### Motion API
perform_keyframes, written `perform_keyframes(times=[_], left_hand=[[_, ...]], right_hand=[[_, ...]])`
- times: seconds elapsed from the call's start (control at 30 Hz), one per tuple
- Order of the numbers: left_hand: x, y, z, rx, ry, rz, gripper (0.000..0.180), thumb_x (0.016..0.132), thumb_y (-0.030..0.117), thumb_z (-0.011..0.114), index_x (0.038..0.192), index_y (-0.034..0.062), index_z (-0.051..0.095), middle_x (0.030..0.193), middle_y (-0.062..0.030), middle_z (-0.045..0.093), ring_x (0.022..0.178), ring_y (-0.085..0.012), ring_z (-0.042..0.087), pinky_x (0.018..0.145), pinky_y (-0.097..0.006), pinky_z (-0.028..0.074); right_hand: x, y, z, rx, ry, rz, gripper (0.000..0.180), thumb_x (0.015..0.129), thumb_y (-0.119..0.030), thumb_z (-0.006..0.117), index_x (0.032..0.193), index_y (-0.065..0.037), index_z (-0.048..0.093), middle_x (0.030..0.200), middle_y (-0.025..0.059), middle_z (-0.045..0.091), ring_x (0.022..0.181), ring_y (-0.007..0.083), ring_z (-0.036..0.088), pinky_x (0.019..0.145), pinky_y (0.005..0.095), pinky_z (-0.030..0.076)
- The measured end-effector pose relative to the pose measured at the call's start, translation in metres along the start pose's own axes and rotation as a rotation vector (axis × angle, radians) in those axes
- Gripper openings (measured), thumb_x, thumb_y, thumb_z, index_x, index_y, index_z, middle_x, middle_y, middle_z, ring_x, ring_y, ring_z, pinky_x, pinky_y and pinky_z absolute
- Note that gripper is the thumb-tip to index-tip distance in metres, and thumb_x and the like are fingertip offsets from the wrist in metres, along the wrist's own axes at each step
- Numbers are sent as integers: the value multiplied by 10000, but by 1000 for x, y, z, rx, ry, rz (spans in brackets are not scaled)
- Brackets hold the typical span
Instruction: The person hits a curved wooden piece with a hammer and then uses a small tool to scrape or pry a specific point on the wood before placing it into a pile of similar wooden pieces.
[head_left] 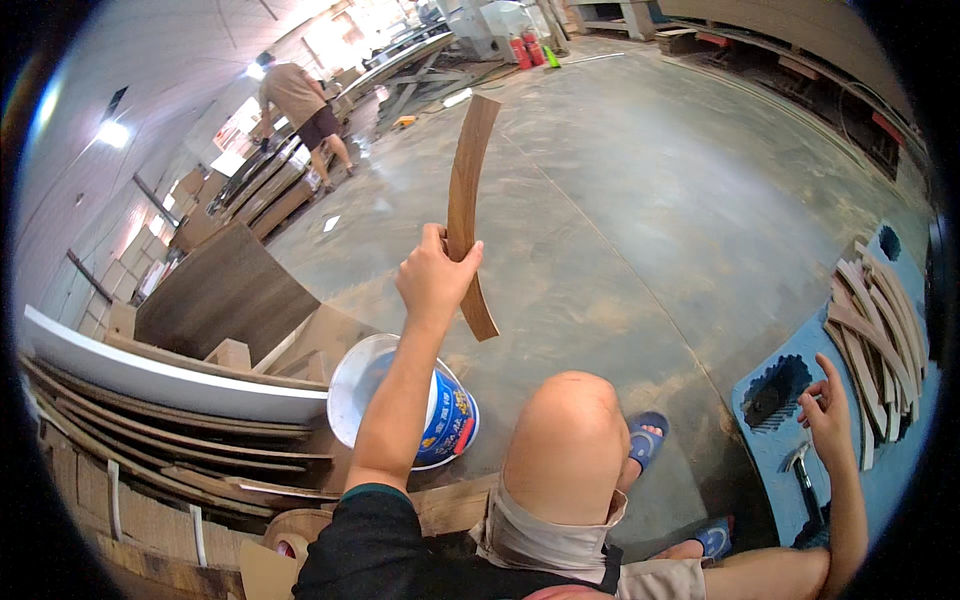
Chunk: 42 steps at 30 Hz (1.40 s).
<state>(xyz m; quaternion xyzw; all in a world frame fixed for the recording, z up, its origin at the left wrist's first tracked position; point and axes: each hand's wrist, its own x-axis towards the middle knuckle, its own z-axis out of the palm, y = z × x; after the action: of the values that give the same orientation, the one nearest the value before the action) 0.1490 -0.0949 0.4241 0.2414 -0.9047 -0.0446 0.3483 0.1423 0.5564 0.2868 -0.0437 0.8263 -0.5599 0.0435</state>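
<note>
My left hand (432,280) is raised in front of me, closed around the lower part of a curved brown wooden strip (466,170). The strip stands nearly upright, and its lower end shows below my fingers. On the right, my right hand (828,420) hovers by a blue work surface (745,385), index finger stretched out and the other fingers partly curled; I see nothing in it. Close to that hand are a hammer (806,490) and a dark heap of small pieces (776,396). A pile of curved wooden strips (875,330) lies just beyond.
A white and blue bucket (455,420) stands on the floor below my left forearm. Stacked boards (190,440) and a brown panel (225,295) are at the left. Farther back, another person (297,95) bends over stacked material. Red fire extinguishers (522,50) stand at the far side.
</note>
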Motion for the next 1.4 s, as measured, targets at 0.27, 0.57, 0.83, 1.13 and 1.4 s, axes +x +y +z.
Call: perform_keyframes(times=[0.27, 0.57, 0.83, 1.13, 1.4], left_hand=[[18, -35, -59, 71, 119, -136, 517, 890, 534, 892, 1188, 141, 739, 980, -79, 852, 928, -336, 826, 829, -504, 623], [8, -61, -90, 163, 101, -218, 486, 910, 515, 857, 1241, 173, 756, 1034, -73, 862, 999, -354, 830, 874, -523, 631], [1, -74, -73, 238, -52, 141, 525, 836, 355, 878, 1347, 250, 812, 1251, -47, 805, 1139, -324, 766, 984, -491, 618], [-18, 21, -38, 75, -304, 580, 496, 849, 180, 896, 1330, 283, 829, 1215, 51, 794, 1151, -221, 733, 932, -413, 645], [-25, 92, -1, -69, -241, 844, 528, 831, 178, 884, 1347, 271, 817, 1205, 51, 782, 1153, -215, 724, 926, -423, 643]], right_hand=[[-1, 4, 2, -8, -57, 32, 747, 1031, 19, 638, 1737, -74, 412, 988, 54, 611, 791, 134, 614, 707, 304, 558], [-5, 9, 8, -20, -94, 51, 739, 1036, -4, 635, 1738, -77, 416, 985, 54, 611, 799, 130, 622, 682, 295, 558], [-5, -3, 8, -21, -142, 74, 688, 1038, -47, 677, 1695, -60, 475, 1017, 48, 658, 832, 143, 654, 747, 310, 585], [-7, -30, 12, -117, -223, 74, 640, 1071, -70, 701, 1676, -51, 491, 1080, 82, 689, 908, 167, 704, 814, 347, 604], [-10, -49, 17, -166, -224, 55, 601, 1076, -112, 722, 1645, -52, 535, 1090, 111, 723, 936, 191, 707, 852, 359, 592]])
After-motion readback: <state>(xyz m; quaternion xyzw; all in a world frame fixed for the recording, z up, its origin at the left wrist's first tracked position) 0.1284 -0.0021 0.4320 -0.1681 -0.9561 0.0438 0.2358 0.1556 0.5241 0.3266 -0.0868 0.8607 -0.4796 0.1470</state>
